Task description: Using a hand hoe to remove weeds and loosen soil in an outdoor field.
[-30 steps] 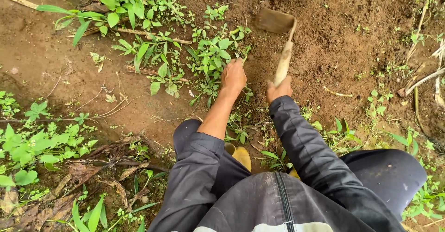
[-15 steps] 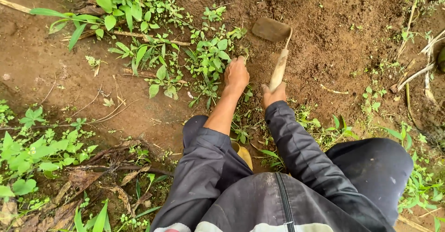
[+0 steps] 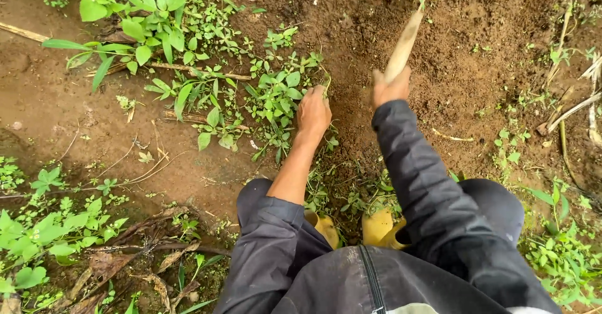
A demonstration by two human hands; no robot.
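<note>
Left hand reaches down, fingers curled; right hand fisted, sleeve-covered arm extended.

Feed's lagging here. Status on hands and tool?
Right hand shut on hoe handle. Left hand gripping weeds. Blade mostly out of view; bare soil ahead.

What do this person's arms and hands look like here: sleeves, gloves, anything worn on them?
Both hands are bare: no gloves, rings or watch show on the left hand or the right hand. The arms wear a dark grey jacket; the left sleeve is pushed up above the elbow, the right sleeve reaches the wrist.
</note>
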